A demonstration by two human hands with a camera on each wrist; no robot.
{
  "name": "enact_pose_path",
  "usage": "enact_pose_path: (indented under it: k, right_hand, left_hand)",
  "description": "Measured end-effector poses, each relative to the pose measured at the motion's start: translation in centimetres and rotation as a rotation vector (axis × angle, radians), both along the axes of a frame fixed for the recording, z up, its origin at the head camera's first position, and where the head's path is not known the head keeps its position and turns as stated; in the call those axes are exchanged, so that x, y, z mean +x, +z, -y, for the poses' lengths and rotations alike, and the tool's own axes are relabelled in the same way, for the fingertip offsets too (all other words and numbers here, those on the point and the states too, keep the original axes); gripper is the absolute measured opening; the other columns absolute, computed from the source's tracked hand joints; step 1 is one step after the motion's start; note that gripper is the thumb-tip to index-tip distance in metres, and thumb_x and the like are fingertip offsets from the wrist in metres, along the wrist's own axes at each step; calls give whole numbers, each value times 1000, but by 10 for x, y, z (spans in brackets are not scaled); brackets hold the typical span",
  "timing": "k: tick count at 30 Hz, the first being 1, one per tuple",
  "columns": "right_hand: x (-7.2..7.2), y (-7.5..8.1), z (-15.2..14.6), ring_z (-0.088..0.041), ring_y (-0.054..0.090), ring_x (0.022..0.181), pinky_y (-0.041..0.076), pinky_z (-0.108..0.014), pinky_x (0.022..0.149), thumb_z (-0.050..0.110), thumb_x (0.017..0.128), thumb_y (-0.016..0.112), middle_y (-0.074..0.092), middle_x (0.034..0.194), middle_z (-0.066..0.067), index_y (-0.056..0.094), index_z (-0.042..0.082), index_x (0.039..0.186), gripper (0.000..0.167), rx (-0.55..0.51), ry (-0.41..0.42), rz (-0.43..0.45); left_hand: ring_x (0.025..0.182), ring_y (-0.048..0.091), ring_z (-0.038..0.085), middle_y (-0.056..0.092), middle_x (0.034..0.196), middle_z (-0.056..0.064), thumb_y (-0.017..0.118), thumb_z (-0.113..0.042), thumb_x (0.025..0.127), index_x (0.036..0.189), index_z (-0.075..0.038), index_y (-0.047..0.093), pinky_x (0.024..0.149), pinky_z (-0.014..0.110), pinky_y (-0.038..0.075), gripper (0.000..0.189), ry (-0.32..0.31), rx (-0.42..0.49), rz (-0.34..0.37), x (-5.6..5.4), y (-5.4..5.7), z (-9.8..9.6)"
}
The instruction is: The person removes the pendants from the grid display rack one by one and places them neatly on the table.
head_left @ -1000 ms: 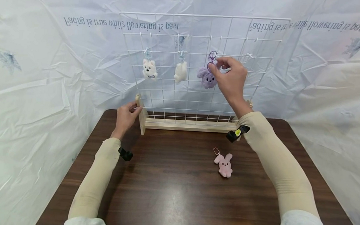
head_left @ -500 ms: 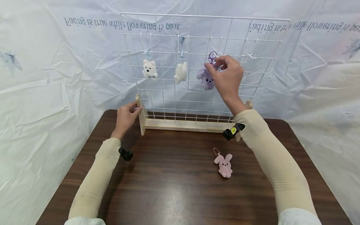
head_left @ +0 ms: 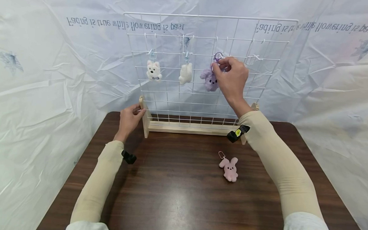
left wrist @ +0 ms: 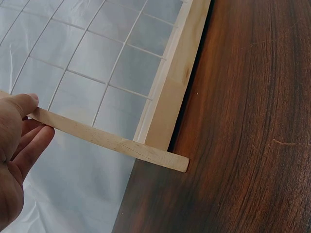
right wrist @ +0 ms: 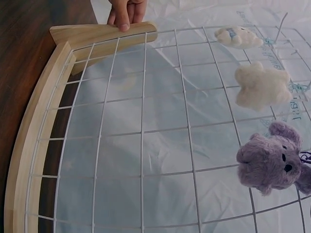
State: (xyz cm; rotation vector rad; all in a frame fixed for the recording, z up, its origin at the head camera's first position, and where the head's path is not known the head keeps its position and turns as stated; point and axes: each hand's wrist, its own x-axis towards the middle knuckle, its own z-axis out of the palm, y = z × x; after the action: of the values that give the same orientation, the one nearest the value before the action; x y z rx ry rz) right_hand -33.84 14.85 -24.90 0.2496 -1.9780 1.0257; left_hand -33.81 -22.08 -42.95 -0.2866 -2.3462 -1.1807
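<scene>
My right hand (head_left: 234,77) pinches the purple clasp of a purple plush keychain (head_left: 209,80), its thumb and fingertips just below the purple ring (head_left: 218,56) at a hook on the white wire grid (head_left: 191,93). In the right wrist view the plush (right wrist: 277,158) hangs sideways and this hand is out of sight. Far left, my left hand (head_left: 129,120) grips the stand's wooden side piece (head_left: 145,119). The left wrist view has that thumb on one face of the wood (left wrist: 116,141) and the fingers behind it.
Two white plush keychains hang from hooks on the left: a dog (head_left: 154,71) facing forward and another (head_left: 185,74) turned away. A bare hook (head_left: 255,57) sits at the right. One pink rabbit keychain (head_left: 230,169) lies on the brown table (head_left: 168,183).
My right hand has shifted a little left, and the purple plush has swung slightly left with it. My left hand keeps its place on the stand.
</scene>
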Motion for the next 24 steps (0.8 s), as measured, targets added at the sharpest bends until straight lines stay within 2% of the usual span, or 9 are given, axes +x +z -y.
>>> enact_pose_path:
  k: [7,24]
  right_hand:
    - [0,1,1,0,56,65,44,-16,68,24,92,74,77,84,-9,79,4,92,20,-4,-29,3]
    - [6,2,-1,-1,52,63,41,-16,68,18,91,71,75,80,-9,80,3,87,18,-29,-15,-48]
  left_hand:
    - [105,73,35,72,117,24,73,-17,97,126,4,70,85,50,61,36,-1,0,0,0,-1,0]
    - [106,73,36,72,117,25,72,-16,98,126,5,69,85,50,61,36,-7,-1,-1,1,0,0]
